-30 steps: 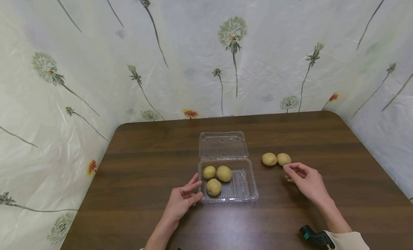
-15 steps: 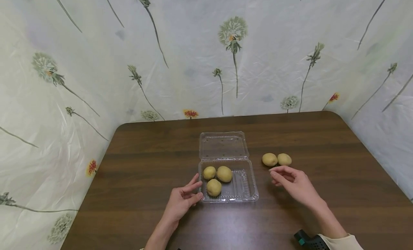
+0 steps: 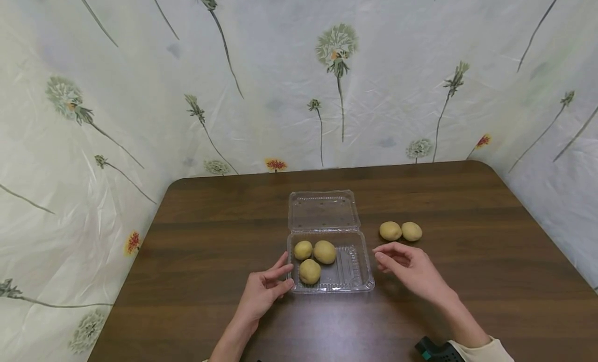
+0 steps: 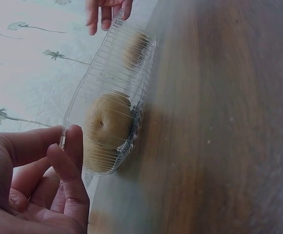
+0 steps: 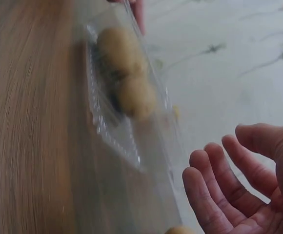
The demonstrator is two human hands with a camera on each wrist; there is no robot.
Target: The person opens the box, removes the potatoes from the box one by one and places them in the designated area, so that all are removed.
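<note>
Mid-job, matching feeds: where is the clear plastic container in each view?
Head: the clear plastic container is below and right of centre, lid open.
Left wrist: left of centre, mostly upper half, slanting.
Right wrist: left of centre, mostly upper half, blurred.
Shared landmark: the potatoes inside it.

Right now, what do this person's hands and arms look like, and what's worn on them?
The left hand and right hand are both bare. A black device with a small green patch shows at the right forearm, beside a cream sleeve.
</note>
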